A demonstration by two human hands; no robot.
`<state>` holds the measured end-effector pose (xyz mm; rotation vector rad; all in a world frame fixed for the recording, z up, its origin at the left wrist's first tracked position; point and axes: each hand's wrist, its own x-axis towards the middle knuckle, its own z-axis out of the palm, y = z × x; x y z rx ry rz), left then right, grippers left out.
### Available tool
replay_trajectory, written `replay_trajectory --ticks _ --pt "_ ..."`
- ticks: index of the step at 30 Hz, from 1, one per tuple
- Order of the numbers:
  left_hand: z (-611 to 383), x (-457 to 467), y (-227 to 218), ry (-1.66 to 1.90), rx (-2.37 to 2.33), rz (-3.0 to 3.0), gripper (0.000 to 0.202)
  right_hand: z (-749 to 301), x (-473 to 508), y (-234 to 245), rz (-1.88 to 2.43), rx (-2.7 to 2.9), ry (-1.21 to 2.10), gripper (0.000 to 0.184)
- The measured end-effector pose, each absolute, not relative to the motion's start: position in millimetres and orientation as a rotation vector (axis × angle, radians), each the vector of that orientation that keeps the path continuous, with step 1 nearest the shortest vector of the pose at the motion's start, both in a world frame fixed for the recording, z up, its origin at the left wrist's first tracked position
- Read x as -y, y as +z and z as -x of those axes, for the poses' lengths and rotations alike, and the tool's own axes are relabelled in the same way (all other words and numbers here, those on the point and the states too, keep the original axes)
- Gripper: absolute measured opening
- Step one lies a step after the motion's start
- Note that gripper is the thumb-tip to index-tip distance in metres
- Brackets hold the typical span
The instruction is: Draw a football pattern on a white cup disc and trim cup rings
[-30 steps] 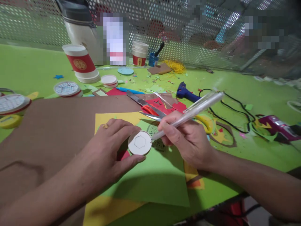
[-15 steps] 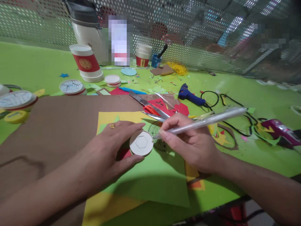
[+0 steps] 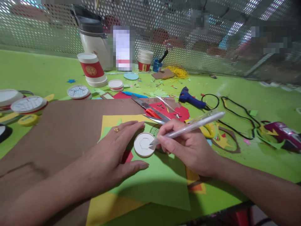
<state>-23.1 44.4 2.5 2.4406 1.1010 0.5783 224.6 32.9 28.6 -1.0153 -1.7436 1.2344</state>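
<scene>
A small white disc (image 3: 144,150) with a hexagon drawn on it lies on a sheet of green paper (image 3: 162,185). My left hand (image 3: 119,144), a gold ring on one finger, rests around the disc's left side with thumb and fingers spread apart. In my right hand (image 3: 185,141) is a silvery-white pen (image 3: 195,125), pinched near its tip. The pen's point is over the right part of the hexagon; whether it touches cannot be made out. Partly under my right hand is a green stencil (image 3: 154,130) with small holes.
Scissors (image 3: 150,108) and red paper scraps (image 3: 182,113) lie just beyond my hands. A blue glue gun (image 3: 191,99) and black cord are to the right. Brown card (image 3: 68,116) spreads leftward, with paper cups (image 3: 91,70) and patterned round pieces (image 3: 29,103) behind and beside it.
My left thumb and fingers have opened away from the disc, which now lies flatter. The pen tip has moved from the disc's right edge onto the hexagon.
</scene>
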Motion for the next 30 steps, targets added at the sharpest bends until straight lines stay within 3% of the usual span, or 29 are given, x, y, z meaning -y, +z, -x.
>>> replay_trajectory --ticks 3,7,11,22,28,30 --pt "22.0 -43.6 2.0 0.603 -1.113 -2.434 0.070 -223.0 -31.3 27.2 1.004 1.743 1.261 0.008" --pt "17.8 -45.7 3.9 0.633 -1.094 -2.418 0.038 -221.3 -30.2 27.6 0.960 1.732 1.314 0.008" --pt "17.5 -50.7 5.7 0.657 -1.006 -2.437 0.031 -222.4 -29.7 30.8 0.967 1.736 1.320 0.007" --pt "25.8 -44.8 9.9 0.588 -1.146 -2.501 0.064 -228.6 -39.5 31.2 1.029 1.906 0.726 0.014" --pt "9.9 -28.5 11.6 0.537 -1.281 -2.598 0.079 -226.7 -38.0 30.9 1.051 1.875 0.867 0.017" --pt "1.9 -29.7 11.6 0.542 -1.306 -2.593 0.074 -224.5 -37.9 30.8 1.015 1.813 0.958 0.016"
